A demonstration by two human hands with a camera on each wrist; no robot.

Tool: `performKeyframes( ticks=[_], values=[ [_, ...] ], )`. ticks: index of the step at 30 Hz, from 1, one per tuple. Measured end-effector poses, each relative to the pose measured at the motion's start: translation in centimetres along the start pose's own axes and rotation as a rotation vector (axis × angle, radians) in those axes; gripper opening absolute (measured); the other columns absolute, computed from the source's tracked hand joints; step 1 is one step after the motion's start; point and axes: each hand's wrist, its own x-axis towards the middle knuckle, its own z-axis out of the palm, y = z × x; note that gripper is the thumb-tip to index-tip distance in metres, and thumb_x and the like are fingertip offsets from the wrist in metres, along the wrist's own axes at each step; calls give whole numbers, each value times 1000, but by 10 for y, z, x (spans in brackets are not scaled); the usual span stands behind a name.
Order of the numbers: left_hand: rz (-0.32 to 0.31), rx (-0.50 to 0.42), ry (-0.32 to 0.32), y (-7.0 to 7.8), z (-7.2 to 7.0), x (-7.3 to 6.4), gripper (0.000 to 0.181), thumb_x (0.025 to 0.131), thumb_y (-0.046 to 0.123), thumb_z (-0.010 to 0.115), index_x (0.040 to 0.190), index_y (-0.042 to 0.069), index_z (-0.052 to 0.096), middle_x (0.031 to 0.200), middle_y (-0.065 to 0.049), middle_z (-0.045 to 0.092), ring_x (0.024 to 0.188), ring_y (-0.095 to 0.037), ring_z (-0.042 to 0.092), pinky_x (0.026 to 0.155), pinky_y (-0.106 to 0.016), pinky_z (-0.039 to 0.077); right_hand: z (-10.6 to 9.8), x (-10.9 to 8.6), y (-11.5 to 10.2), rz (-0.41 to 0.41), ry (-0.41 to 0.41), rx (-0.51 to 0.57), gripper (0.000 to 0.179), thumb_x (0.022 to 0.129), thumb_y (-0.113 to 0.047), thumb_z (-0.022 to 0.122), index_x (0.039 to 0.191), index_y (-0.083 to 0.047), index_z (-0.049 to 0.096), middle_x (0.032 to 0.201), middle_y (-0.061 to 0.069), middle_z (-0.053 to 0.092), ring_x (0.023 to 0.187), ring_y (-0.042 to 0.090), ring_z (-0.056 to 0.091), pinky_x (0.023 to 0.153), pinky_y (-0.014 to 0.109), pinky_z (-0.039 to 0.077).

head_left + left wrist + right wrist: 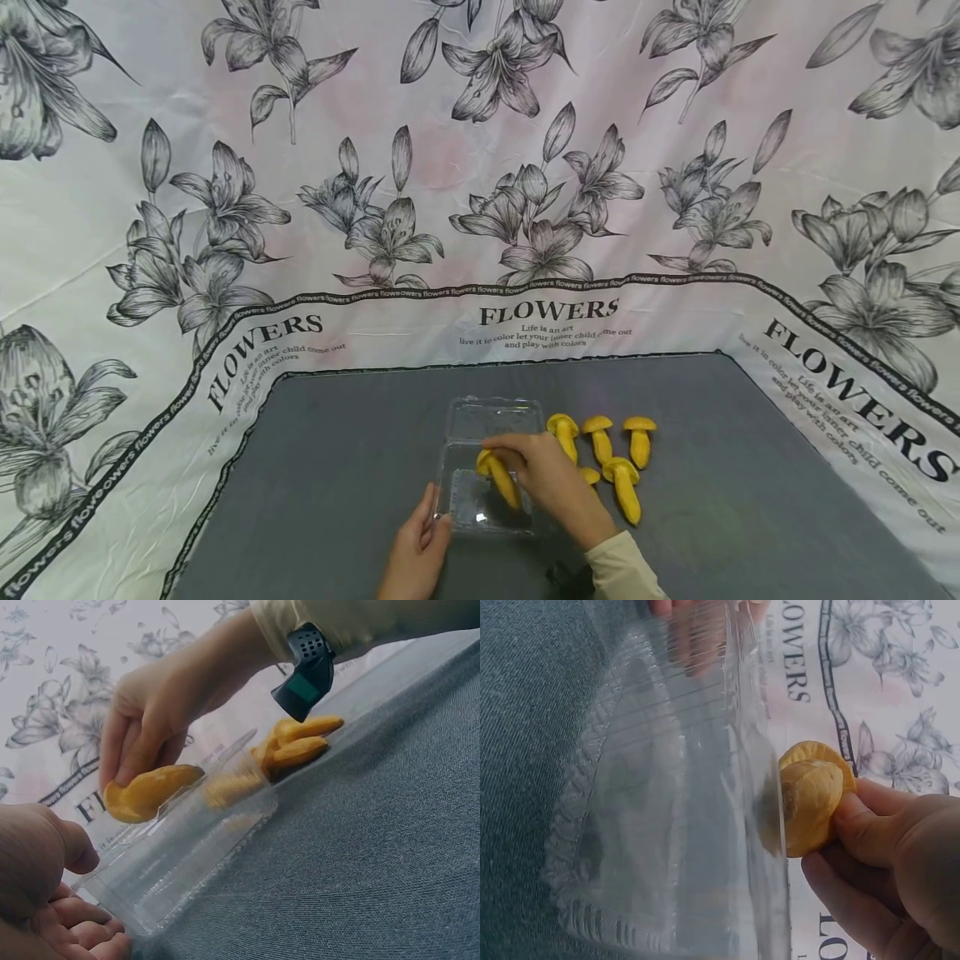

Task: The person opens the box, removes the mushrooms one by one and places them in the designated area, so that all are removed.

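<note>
A yellow mushroom (pixel 501 483) is pinched by the cap in my right hand (pixel 551 477). It hangs tilted above the open bottom of a clear plastic clamshell box (pixel 459 490). In the right wrist view, the mushroom (pixel 815 801) is at the box's rim, with thumb and fingers on its cap. My left hand (pixel 420 542) holds the box by its near left side. The left wrist view shows that hand's thumb (pixel 79 851) above the rim and its fingers curled below. No mushroom lies inside the box (pixel 634 787).
Several yellow mushrooms (pixel 624 492) lie on the grey tabletop (pixel 345 467) just right of the box. The raised lid (pixel 467 423) is on the box's far side. A flower-printed cloth (pixel 540 325) stands behind the table. A dark band with a device (pixel 305 671) is on the right wrist.
</note>
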Motion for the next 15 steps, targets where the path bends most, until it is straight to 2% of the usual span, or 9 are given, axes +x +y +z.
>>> performKeyframes(
  ticks=[1,4,8,11,15],
  values=[
    [-2,1,0,0,0,0,64,109,7,58,156,-22,26,159,-40,32,147,-53,37,115,-47,44,-1,-1,0,1,8,-6,23,103,-9,69,121,-15,81,109,-3,81,67,3,66,69,22,60],
    [3,4,-3,0,0,-1,64,109,7,58,156,-23,26,159,-41,31,147,-54,37,115,-48,44,-4,-3,1,16,34,-23,23,103,-9,69,121,-16,82,107,-3,81,58,-1,57,60,20,56],
    [19,-2,6,-1,1,-3,64,108,5,58,155,-23,26,158,-41,32,145,-54,40,114,-45,45,-10,-6,3,50,60,-18,26,103,-5,68,123,-16,81,106,-2,81,45,-3,34,43,19,38],
    [29,-3,16,0,1,-4,63,108,5,58,155,-24,26,158,-41,32,144,-54,41,114,-43,46,-15,-8,6,47,91,-28,28,102,-3,70,123,-16,81,106,-2,82,47,-5,36,43,18,38],
    [34,4,21,0,1,-4,63,108,5,58,154,-24,26,158,-41,33,144,-54,41,114,-47,44,-23,-12,11,40,152,-56,27,100,-4,73,122,-18,81,101,-3,81,48,-6,37,44,18,39]
  ],
)
